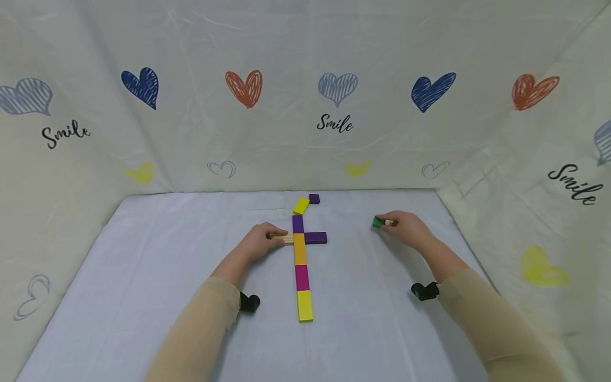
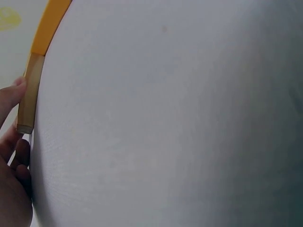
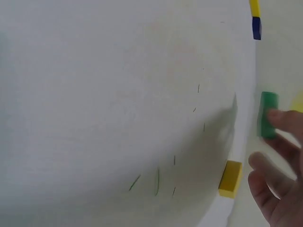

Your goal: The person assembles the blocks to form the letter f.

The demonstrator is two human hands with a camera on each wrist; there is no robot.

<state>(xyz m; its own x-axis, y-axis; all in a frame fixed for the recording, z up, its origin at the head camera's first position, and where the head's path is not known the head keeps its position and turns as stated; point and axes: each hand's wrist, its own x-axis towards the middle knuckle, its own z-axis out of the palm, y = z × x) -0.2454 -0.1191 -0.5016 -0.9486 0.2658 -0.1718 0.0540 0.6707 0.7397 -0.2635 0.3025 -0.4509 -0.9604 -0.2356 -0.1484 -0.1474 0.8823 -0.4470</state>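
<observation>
My left hand (image 1: 260,241) pinches a plain wooden block (image 2: 31,94), its far end against an orange block (image 1: 299,249). That orange block belongs to a column: a purple block (image 1: 298,224) above it, a magenta block (image 1: 302,277) and a yellow block (image 1: 305,306) below. Opposite the wooden block, a dark purple block (image 1: 315,237) extends rightward. To the right, my right hand (image 1: 408,229) holds a green block (image 3: 268,113) between thumb and fingers, raised off the cloth. Another yellow block (image 3: 230,178) lies near that hand, mostly hidden by the fingers in the head view.
Beyond the column's top lie a slanted yellow block (image 1: 301,206) and a small dark purple block (image 1: 314,199). A white cloth (image 1: 119,297) covers the table. Behind it hangs a pale sheet (image 1: 286,143) printed with hearts. Black wrist cameras (image 1: 250,303) project from both sleeves.
</observation>
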